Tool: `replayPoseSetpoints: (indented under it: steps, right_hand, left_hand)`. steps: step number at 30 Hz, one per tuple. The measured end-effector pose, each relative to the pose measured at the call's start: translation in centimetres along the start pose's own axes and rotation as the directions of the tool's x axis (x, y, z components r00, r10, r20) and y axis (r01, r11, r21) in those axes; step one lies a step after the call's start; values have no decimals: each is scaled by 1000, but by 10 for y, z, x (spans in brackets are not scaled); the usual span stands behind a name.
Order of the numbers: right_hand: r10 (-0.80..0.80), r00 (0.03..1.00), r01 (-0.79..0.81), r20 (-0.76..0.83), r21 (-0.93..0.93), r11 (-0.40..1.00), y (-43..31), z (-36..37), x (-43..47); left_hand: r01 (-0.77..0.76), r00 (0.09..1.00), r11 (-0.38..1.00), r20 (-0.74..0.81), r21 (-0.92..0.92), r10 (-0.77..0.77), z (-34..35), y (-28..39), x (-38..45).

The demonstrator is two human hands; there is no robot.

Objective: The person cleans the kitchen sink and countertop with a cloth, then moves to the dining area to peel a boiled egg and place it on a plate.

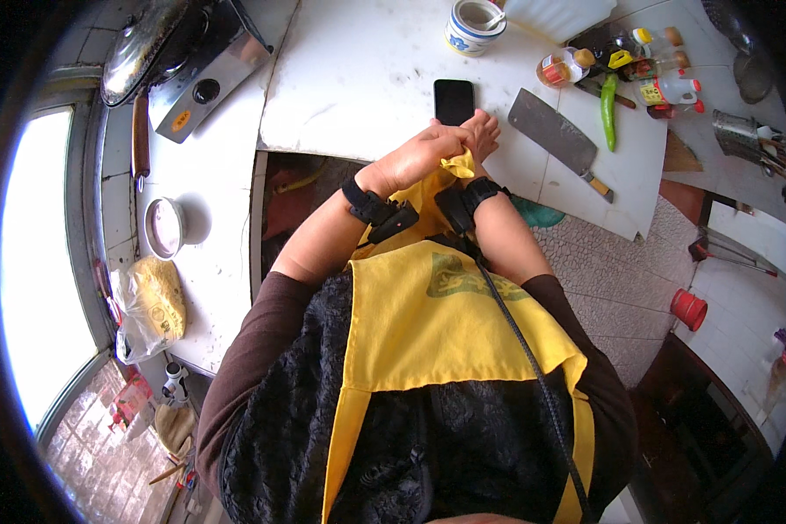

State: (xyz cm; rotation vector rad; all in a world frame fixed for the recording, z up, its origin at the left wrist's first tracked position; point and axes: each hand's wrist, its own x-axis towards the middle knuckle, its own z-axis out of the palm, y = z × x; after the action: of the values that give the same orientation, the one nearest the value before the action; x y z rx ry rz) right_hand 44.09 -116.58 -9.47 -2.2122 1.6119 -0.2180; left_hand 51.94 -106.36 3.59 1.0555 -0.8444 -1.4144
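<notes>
My left hand (422,156) is closed on a bunched part of the yellow apron (458,162), in front of my body. Behind it my right hand (486,134) has its fingers spread near the counter's front edge; its palm is partly hidden, so whether it touches the cloth does not show. A black smartphone (454,101) lies flat just beyond both hands. To the right a cleaver (553,131) with a wooden handle rests on the white counter, and a green chili pepper (608,112) lies past it. Black bands are strapped round both wrists.
A gas stove (206,92) with a lidded pan (131,62) stands at the upper left. Below are a metal bowl (164,228) and a bagged yellow item (157,301). A blue-and-white jar (473,29) and several bottles (560,67) stand at the back. A dark cord hangs over the apron.
</notes>
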Motion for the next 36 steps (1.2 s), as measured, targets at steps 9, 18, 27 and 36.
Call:
replayPoseSetpoints:
  steps: [9, 18, 27, 36]
  right_hand:
    - [33, 999, -35, 39, 43, 998, -7, -15, -7]
    - [35, 998, -36, 55, 25, 999, -11, -17, -8]
    - [70, 995, -70, 67, 0, 998, -12, -18, -15]
    - [126, 987, -124, 96, -27, 992, 0, -29, -22]
  left_hand:
    - [40, 970, 992, 235, 119, -68, 12, 5, -11]
    - [28, 950, 993, 306, 118, -63, 12, 5, -7]
    - [21, 949, 996, 311, 88, -48, 10, 1, -10]
    - [119, 926, 991, 353, 65, -134, 27, -6, -5]
